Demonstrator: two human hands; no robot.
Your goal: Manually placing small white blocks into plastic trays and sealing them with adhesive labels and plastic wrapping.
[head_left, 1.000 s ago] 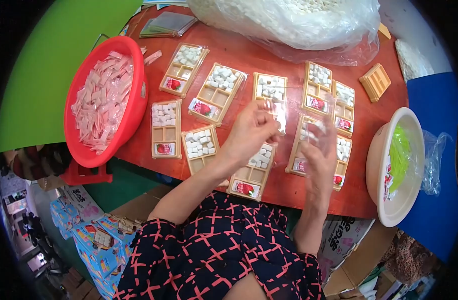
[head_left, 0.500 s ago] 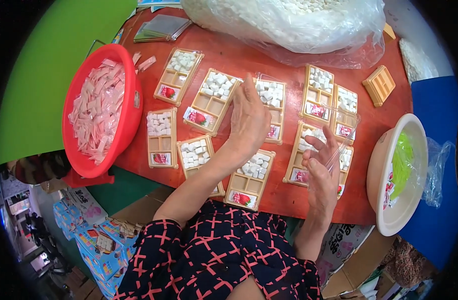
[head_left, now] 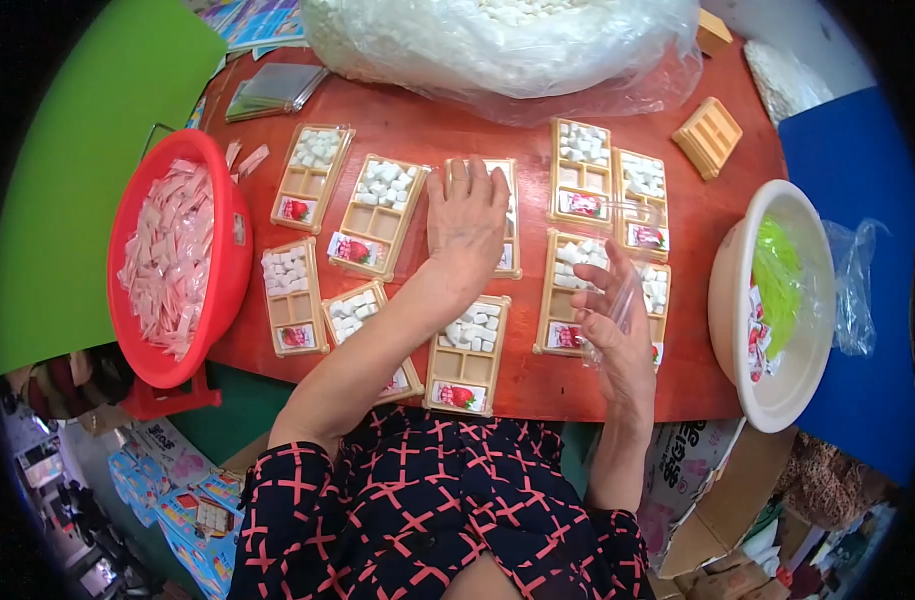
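Note:
My left hand (head_left: 467, 225) lies palm down with fingers stretched over a beige compartment tray (head_left: 510, 245), hiding most of it. Thin clear plastic lids (head_left: 630, 300) are held in my right hand (head_left: 618, 335), which is raised above the trays at the right. Around my hands stand several like trays, each with small white marshmallow-like pieces and a strawberry-printed sachet. One such tray (head_left: 465, 362) sits by the table's near edge; another tray (head_left: 381, 215) is just left of my left hand. Whether a lid lies under my left hand is hard to see.
On the left is a red basin (head_left: 240, 235) of pink sachets. A cream basin (head_left: 723, 290) at the right holds green pieces and sachets. At the back lie a big clear bag (head_left: 618, 85) of white pieces, stacked clear lids (head_left: 278, 88) and upturned beige trays (head_left: 709, 137).
My left hand has turned from edge-on between two trays to flat over the tray on the right. My right hand keeps the clear lids. The whole view has shifted a little.

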